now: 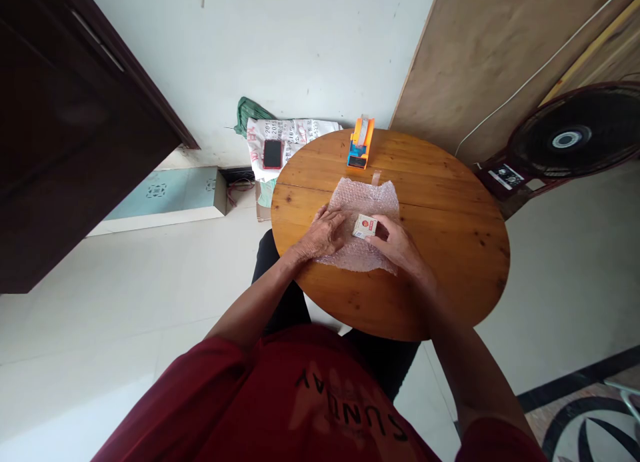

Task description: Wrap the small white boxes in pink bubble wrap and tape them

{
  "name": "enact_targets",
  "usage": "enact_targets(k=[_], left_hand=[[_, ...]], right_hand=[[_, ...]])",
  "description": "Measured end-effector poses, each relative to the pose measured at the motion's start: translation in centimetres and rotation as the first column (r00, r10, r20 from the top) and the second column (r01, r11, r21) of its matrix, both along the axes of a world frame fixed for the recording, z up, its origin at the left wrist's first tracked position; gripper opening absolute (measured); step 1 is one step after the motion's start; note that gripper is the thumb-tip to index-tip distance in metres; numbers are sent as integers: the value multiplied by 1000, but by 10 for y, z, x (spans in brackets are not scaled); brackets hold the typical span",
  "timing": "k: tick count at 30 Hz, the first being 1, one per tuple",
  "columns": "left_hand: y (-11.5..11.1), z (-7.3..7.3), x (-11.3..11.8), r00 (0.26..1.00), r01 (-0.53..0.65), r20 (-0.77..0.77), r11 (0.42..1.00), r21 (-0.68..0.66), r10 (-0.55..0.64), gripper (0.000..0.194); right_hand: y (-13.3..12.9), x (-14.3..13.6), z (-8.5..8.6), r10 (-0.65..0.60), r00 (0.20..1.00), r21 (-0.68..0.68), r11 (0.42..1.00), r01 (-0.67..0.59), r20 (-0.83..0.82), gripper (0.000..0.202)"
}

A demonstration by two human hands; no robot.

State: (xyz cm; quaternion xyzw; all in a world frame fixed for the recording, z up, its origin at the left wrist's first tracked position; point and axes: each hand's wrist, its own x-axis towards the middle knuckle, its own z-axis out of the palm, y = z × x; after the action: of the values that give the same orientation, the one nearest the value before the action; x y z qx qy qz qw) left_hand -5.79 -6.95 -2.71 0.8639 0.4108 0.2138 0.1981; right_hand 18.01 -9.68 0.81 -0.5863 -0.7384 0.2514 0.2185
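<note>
A sheet of bubble wrap (367, 259) lies spread on the round wooden table (450, 249). On its middle is a small white box (365, 226) with a red mark and red print. My right hand (397, 241) grips the box at its right side, thumb near the front and fingers behind. Flat on the left part of the wrap rests my left hand (325, 234), its fingers stretched toward the box but apart from it. A short strip of clear tape (377, 177) sticks out at the far edge of the wrap.
An orange and blue tape dispenser (361, 142) stands near the table's far edge. Left of the table, a phone (273, 154) lies on a printed white sack (305, 132). A black fan (570, 139) is at the right, and a dark door (75, 129) at the left.
</note>
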Motion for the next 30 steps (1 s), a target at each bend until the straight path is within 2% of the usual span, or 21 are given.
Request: enact_targets(k=[4, 11, 19, 24, 30], left_hand=[[1, -2, -1, 1000, 14, 11, 1000, 3, -14, 76], [3, -5, -1, 997, 37, 72, 999, 13, -38, 75], [4, -8, -1, 996, 36, 86, 999, 14, -37, 77], [4, -7, -1, 995, 37, 88, 999, 6, -37, 77], [1, -4, -1, 995, 31, 97, 999, 15, -33, 75]], right_hand=[[-1, -2, 0, -18, 1000, 13, 1000, 18, 22, 54], [-2, -2, -10, -46, 999, 112, 993, 44, 14, 55], [1, 3, -15, -3, 996, 85, 996, 11, -92, 53], [3, 4, -19, 4, 997, 104, 995, 5, -82, 52], [2, 1, -14, 2, 998, 88, 996, 3, -61, 51]])
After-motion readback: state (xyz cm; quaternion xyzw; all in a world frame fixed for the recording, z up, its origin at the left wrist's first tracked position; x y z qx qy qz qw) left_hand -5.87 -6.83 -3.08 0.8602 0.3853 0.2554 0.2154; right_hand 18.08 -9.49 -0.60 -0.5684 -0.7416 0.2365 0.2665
